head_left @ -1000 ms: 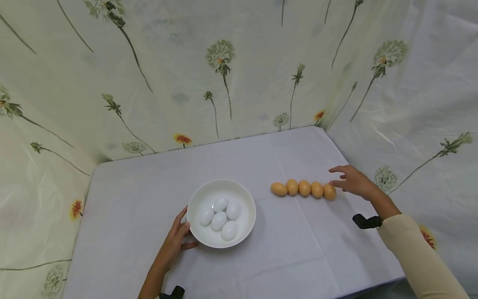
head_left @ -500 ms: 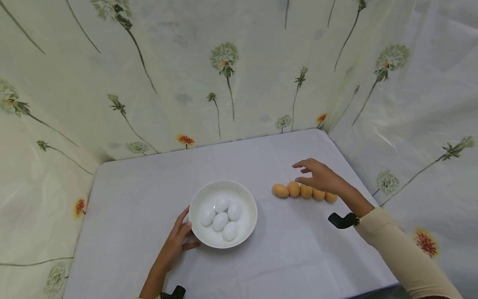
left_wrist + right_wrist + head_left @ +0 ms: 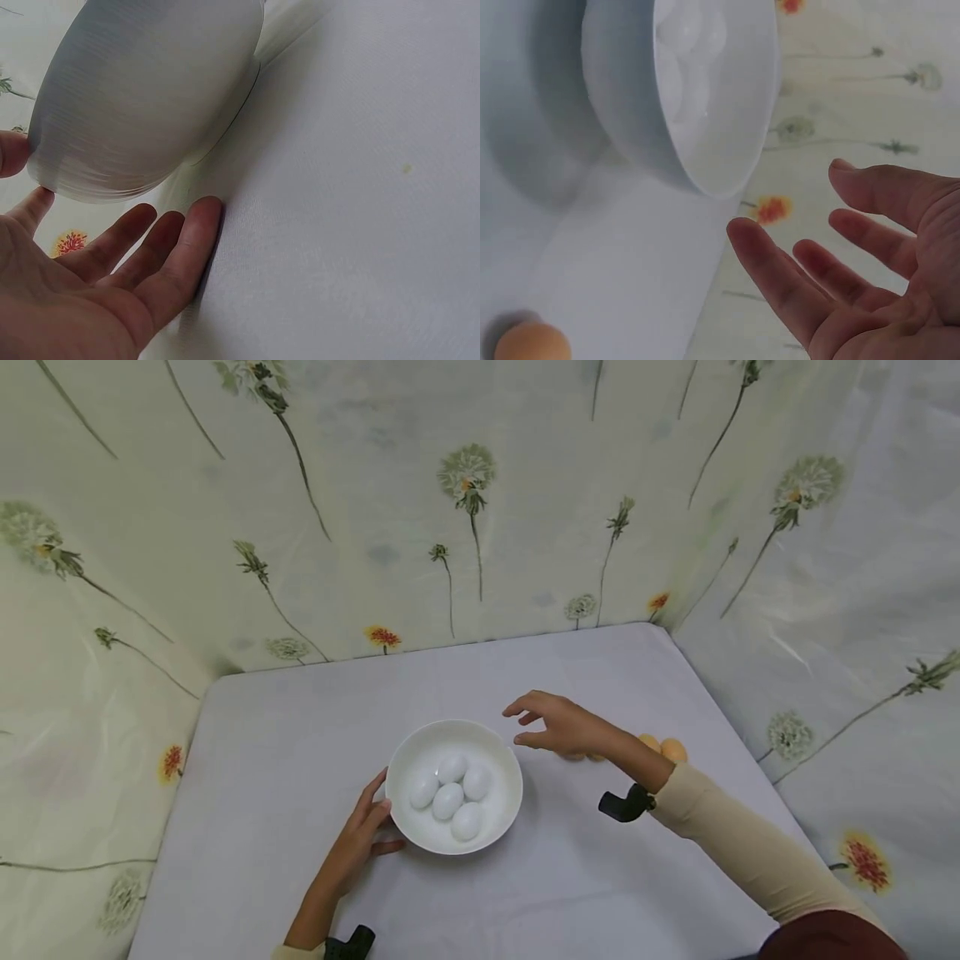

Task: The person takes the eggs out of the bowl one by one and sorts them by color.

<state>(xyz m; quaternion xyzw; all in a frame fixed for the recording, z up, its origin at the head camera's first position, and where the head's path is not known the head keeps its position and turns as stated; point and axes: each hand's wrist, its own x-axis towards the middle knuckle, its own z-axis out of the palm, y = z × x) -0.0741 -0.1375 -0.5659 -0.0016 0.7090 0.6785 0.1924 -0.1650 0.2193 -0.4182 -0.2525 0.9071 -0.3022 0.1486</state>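
A white bowl (image 3: 508,806) stands on the white-covered table, with several white eggs (image 3: 447,801) lying inside. My left hand (image 3: 358,839) is at the bowl's left side. In the left wrist view its thumb and index finger (image 3: 34,206) pinch the bowl's rim, while the other fingers spread below it, near the cloth. Just off the bowl's upper right rim hovers my right hand (image 3: 555,724), fingers loosely bent and spread, holding nothing. Brown eggs (image 3: 673,750) sit on the cloth to the right, partly hidden by the right hand and forearm.
The white tablecloth (image 3: 300,718) meets a flower-patterned curtain (image 3: 517,527) at the back and on both sides. In the right wrist view a brown egg (image 3: 532,343) shows at the lower left corner. Black wrist mounts (image 3: 626,804) sit on both wrists.
My right hand has moved left from the far end of the brown egg row, passing over it to beside the bowl. My left hand has stayed at the bowl.
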